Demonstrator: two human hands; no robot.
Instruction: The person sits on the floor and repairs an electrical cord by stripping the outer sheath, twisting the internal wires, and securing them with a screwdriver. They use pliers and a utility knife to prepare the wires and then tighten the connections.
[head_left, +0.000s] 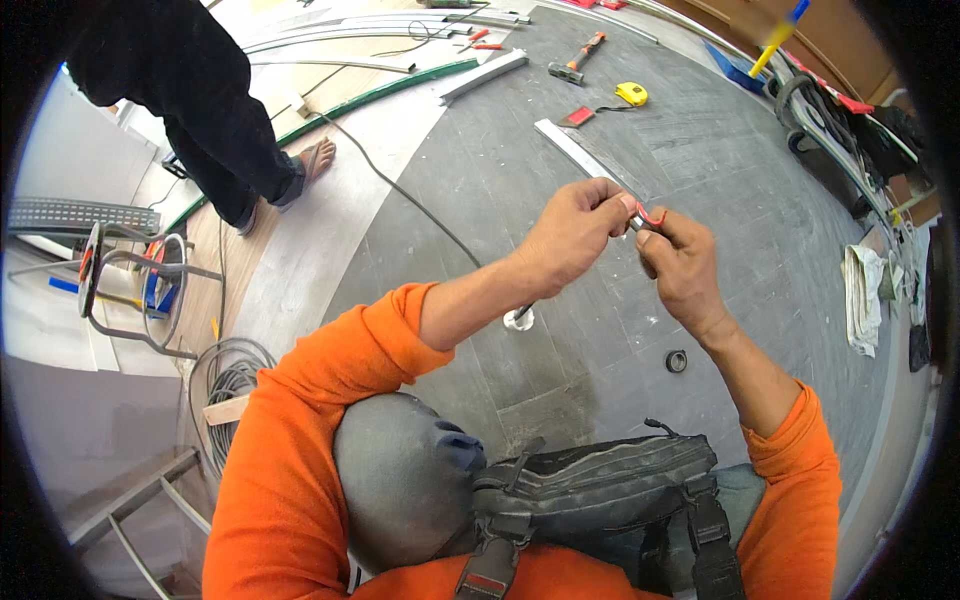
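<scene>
In front of me my left hand (575, 232) is closed, thumb and fingertips pinched on a thin red wire (654, 218). My right hand (684, 262) is closed around the other end, close to the left fingertips. Something dark and narrow shows between the two hands; the fingers hide most of it. Beyond them a white metal strip (575, 150) lies on the grey floor. Below my left forearm a small round white piece (519, 319) sits on the floor with a dark cable end at it.
A roll of black tape (676, 361) lies right of centre. Farther off are a hammer (577, 60), a yellow tape measure (632, 94) and a red-and-white scraper-like piece (578, 117). Another person's foot (318, 160), a stool (130, 290) and coiled cable (232, 365) are left. A ladder (140, 500) stands lower left.
</scene>
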